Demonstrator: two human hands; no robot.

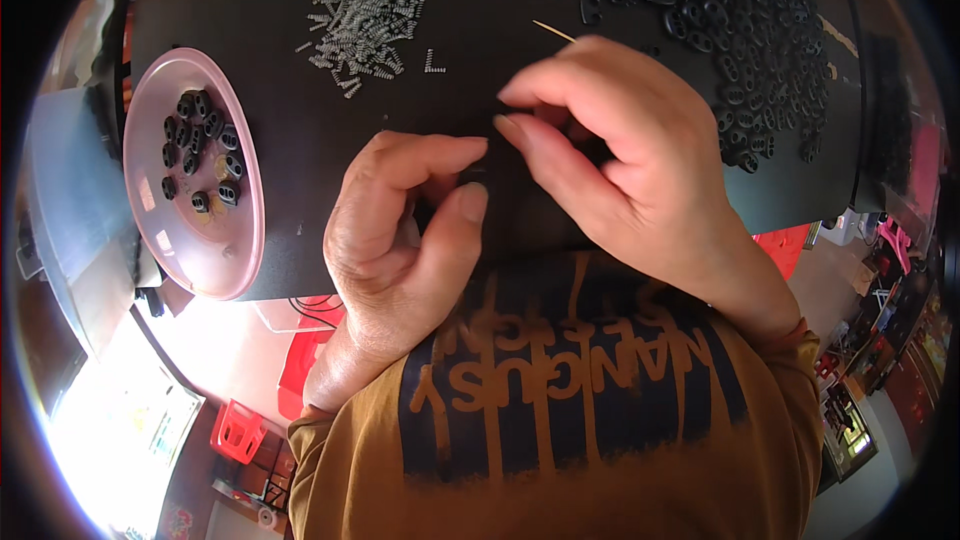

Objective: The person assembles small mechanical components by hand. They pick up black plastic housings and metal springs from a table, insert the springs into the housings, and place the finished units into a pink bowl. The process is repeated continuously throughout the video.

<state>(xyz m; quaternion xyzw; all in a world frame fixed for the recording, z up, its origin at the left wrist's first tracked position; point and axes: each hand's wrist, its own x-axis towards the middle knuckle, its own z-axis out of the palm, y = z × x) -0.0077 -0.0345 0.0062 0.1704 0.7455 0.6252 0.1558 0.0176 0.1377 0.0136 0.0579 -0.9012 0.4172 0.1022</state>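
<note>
My left hand (405, 225) is curled above the black table, thumb and index finger bent toward each other. Between their tips is a dark spot with a faint glint, too dark to name. Close by on the right, my right hand (630, 145) has thumb and index finger nearly meeting, its other fingers folded out of sight. A thin pale stick (553, 32), like a toothpick, sticks out past its knuckles; whether the hand grips it is hidden. Beyond the hands lie a heap of small metal springs (372, 5) and a few stray springs (433, 62).
At the left edge stands a pink plastic bowl (252, 240) with several black two-hole cord locks (190, 162). A wide spread of loose black two-hole parts (735, 30) covers the far right of the black table (270, 90). Below the left side sits a red plastic basket (238, 430).
</note>
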